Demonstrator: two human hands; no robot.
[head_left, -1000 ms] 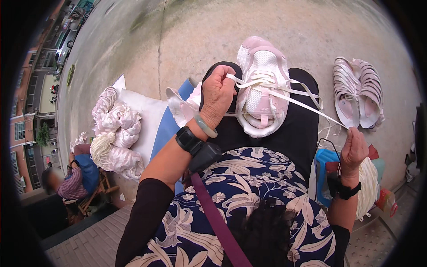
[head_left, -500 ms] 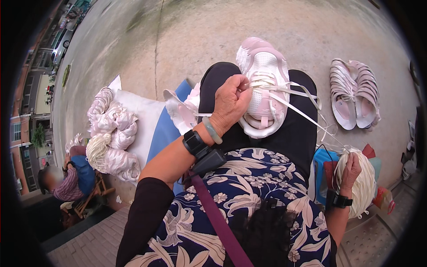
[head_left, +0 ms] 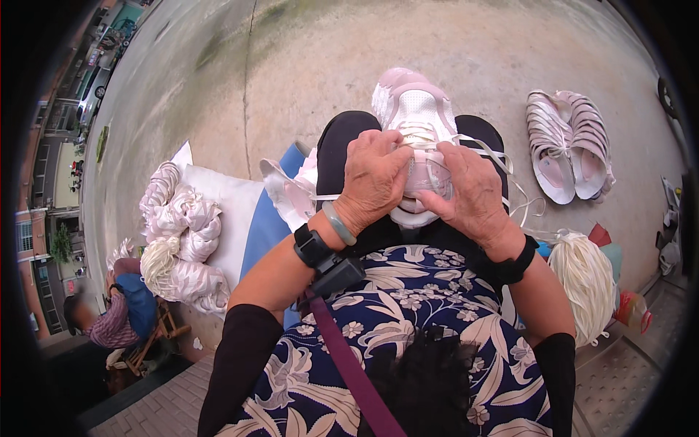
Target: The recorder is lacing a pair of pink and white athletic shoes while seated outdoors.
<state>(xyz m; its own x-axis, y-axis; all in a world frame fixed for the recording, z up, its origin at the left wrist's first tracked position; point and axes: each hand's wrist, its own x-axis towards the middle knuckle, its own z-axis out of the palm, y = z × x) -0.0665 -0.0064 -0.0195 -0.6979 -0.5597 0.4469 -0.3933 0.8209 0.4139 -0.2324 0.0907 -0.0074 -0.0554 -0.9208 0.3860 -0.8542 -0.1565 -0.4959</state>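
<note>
Bending over the sneaker in the head view, the person has both hands at its opening, the toe pointing away beyond the grip and the shoe set over the lap between the dark-trousered knees. The left hand is curled in, thumb near the fingers beside the lacing; whether it pinches a lace or an edge cannot be told. The right hand spreads its thumb and fingers well apart against the tongue and collar, not closed around the shoe. With so loose a right-hand hold, the shoe could tip or slide if the knees shift, since it appears to have only the lap beneath it. The tongue might crease or sit askew if the two hands press unevenly. A loose lace runs out to the right of the grip, and could snag on the knee, or tangle with the cream hank farther right and nearer the body, if pulled carelessly. Beyond the grip spreads stained concrete ground, with a cracked seam. Well to the right of the hands lie nested pink-and-white uppers; well to the left, bundled uppers lie on a white sheet, beside a blue sheet nearer the left forearm. Farther left, a seated co-worker is near a wooden stool, with buildings and a parked car past them.
</note>
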